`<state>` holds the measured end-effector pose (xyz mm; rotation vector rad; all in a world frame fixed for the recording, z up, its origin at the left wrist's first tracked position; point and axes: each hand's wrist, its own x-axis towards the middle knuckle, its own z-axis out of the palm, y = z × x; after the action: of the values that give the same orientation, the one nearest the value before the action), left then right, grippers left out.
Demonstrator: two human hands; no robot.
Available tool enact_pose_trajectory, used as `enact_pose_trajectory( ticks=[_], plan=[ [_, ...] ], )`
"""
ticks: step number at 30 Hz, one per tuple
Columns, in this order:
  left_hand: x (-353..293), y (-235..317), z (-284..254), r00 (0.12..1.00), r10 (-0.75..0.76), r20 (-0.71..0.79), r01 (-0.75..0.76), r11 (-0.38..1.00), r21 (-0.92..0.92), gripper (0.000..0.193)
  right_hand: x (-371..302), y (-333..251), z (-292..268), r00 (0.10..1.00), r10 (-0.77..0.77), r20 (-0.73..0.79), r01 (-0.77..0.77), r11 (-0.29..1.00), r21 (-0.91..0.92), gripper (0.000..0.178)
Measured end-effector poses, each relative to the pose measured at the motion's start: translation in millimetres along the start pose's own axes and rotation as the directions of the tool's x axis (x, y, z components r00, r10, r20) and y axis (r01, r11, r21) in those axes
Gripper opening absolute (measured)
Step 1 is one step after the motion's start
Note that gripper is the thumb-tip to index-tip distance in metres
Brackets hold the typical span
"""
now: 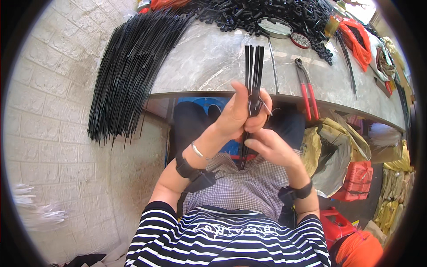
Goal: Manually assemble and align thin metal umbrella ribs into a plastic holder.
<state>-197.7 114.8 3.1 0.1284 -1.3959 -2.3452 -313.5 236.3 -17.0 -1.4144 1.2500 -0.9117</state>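
Observation:
Before my chest I hold a black umbrella frame (254, 66), its slim ribs bunched together and pointing away from me over the table's near edge. My left hand (238, 111) is closed round the middle of it, the thumb raised along the side. A thin silvery piece, wire or tool, sticks out by the left fingers; its kind is unclear. Just below, my right hand (271, 147) closes on the frame's lower part, fingertips pinched near the left hand. The dark lower end hangs down toward my checked apron (244, 182).
The grey marble-patterned table (209, 62) carries a bundle of long black rods (133, 71) at left. Behind lie a heap of black tubular parts (249, 15), a round dish (275, 27) and a small red-rimmed dish (300, 40). Red-handled pliers (307, 91) overhang the edge; a red basket (356, 180) stands right.

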Motion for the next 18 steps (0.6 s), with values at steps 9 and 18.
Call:
enact_pose_trajectory(
  ticks=[9, 18],
  plan=[
    [3.7, 8.3, -3.3, 0.856, 0.470, -0.217, -0.376, 0.853, 0.363, 0.071, 20.9, 21.4, -5.7, 0.992, 0.049, -0.114, -0.025, 0.979, 0.203, 0.022],
    [0.4, 14.1, -20.6, 0.906, 0.403, -0.130, -0.302, 0.830, 0.469, 0.034, 40.9, -28.3, -67.4, 0.933, -0.190, -0.307, 0.316, 0.839, 0.444, 0.062]
  ],
)
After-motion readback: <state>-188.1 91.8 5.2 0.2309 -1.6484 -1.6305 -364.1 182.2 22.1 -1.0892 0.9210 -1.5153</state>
